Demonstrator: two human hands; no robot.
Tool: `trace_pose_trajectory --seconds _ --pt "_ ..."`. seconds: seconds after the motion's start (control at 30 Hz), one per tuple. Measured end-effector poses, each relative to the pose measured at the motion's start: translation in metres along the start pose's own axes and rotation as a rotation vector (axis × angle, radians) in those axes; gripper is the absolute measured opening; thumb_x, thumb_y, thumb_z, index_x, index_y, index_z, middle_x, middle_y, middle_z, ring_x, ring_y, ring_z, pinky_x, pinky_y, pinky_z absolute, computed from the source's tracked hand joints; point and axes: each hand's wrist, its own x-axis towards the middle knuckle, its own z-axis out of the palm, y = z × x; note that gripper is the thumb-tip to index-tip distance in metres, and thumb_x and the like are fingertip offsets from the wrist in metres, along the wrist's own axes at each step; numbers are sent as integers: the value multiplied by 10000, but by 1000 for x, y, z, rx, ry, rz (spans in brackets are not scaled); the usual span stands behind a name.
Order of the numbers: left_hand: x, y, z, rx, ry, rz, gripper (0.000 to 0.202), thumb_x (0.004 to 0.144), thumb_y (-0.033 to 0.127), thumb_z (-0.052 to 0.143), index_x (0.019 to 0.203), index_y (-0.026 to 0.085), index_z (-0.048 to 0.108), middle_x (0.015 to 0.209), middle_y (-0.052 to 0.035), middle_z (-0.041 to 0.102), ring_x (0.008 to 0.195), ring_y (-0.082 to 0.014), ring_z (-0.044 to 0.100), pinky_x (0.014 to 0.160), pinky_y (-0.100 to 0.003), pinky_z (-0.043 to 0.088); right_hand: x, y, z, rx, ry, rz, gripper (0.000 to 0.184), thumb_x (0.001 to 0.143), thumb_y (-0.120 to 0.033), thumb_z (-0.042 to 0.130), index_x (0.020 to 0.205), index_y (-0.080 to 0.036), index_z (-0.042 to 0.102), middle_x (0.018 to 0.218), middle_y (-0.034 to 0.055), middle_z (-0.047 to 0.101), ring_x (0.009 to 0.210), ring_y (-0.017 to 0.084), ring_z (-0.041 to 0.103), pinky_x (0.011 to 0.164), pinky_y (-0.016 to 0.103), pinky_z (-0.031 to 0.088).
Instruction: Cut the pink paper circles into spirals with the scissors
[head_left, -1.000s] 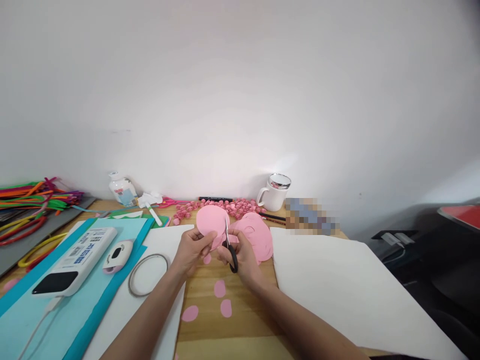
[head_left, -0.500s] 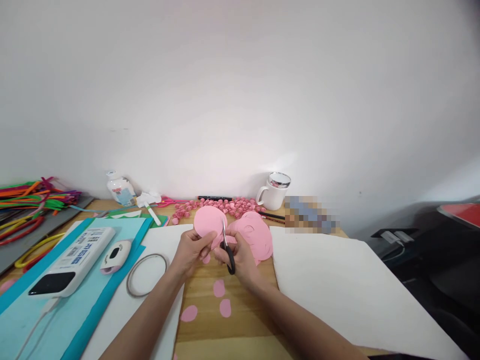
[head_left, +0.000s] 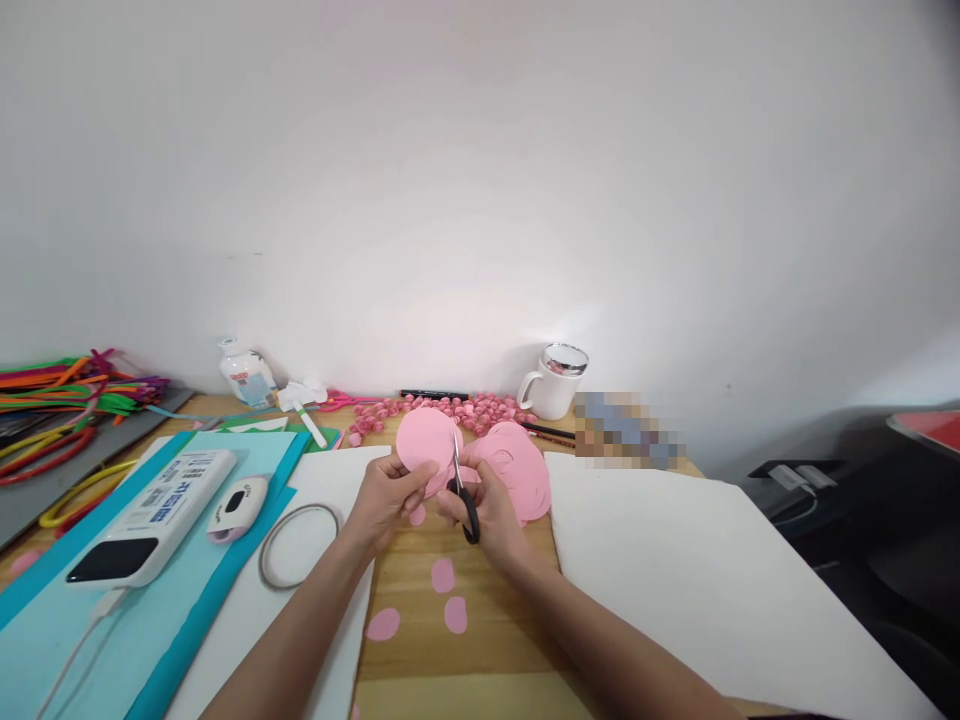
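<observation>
My left hand (head_left: 390,495) pinches the lower edge of a round pink paper disc (head_left: 426,436), held up above the table. Black-handled scissors (head_left: 466,505) are in my right hand (head_left: 491,505), their blades pointing up along the disc's right edge. Whether the blades are fully closed I cannot tell. Just behind my right hand lies a heap of pink paper discs (head_left: 525,470), overlapping one another. Several small pink paper pieces (head_left: 442,575) rest on the wood below my hands.
Many small pink curls (head_left: 491,408) lie along the wall, beside a white mug (head_left: 553,385). White boards (head_left: 652,540) flank the wood. On the left are a power bank (head_left: 157,515), a small white device (head_left: 238,508), a tape ring (head_left: 264,560), a bottle (head_left: 247,375) and colourful pipe cleaners (head_left: 67,390).
The whole view has shifted slightly, so everything appears a little further right. My hands keep the same grip on the disc and scissors, with the blades still at the disc's right edge.
</observation>
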Motion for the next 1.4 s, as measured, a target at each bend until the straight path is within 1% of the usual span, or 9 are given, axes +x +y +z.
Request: trace_pose_trajectory --seconds 0.17,0.3,0.4,0.47,0.63,0.73,0.9,1.13,1.4 --pt "0 1 0 -33 7 24 332 604 329 760 493 154 501 317 92 379 298 -19 257 340 -165 270 0 -1 -1 -17 11 48 573 604 -393 773 1006 -189 419 502 -85 540 441 91 456 429 192 327" --pt "2 0 -1 -72 29 20 362 658 407 719 527 152 499 414 63 477 289 -12 288 313 -161 225 0 -3 0 -12 2 89 584 594 -422 770 996 -196 413 491 -84 547 422 98 474 414 191 323" --pt "2 -1 -1 -56 40 2 367 635 400 739 511 148 501 385 67 454 288 -14 294 320 -161 236 -1 -2 1 -3 -29 98 579 593 -427 769 991 -197 416 503 -76 560 425 102 482 418 196 329" --pt "2 -2 -1 -19 34 -8 365 620 387 749 494 146 506 344 74 417 288 -15 282 325 -160 235 -1 -1 1 -8 -32 85 562 601 -425 765 987 -198 425 527 -67 570 442 107 491 433 207 344" --pt "2 0 0 11 12 -14 339 561 344 780 476 143 520 340 73 422 291 -16 275 324 -167 223 0 -4 -1 38 -18 -14 539 582 -378 790 968 -209 454 622 -56 574 562 127 549 551 248 410" --pt "2 1 0 9 6 -16 335 556 339 780 473 148 518 336 79 411 292 -16 259 332 -175 242 -1 -7 -1 48 -30 -8 535 579 -363 795 961 -216 449 619 -62 563 575 132 553 578 260 412" --pt "1 1 -1 41 2 14 349 611 376 745 483 159 504 312 86 374 298 -23 248 352 -185 256 -2 -10 -1 23 -25 27 521 575 -356 793 935 -211 446 575 -77 533 522 113 501 518 238 379" --pt "3 -1 -5 39 -1 36 373 645 385 733 496 155 480 341 82 388 316 -19 255 355 -178 219 -2 -6 -2 -12 -10 48 537 620 -368 762 1002 -196 427 534 -77 547 478 98 470 458 207 334" --pt "3 -1 -2 -66 11 -8 356 667 418 715 558 156 500 410 67 469 298 -25 305 332 -180 223 -1 -2 -1 -27 -11 69 566 610 -441 753 995 -199 416 489 -86 547 404 95 466 392 185 302"
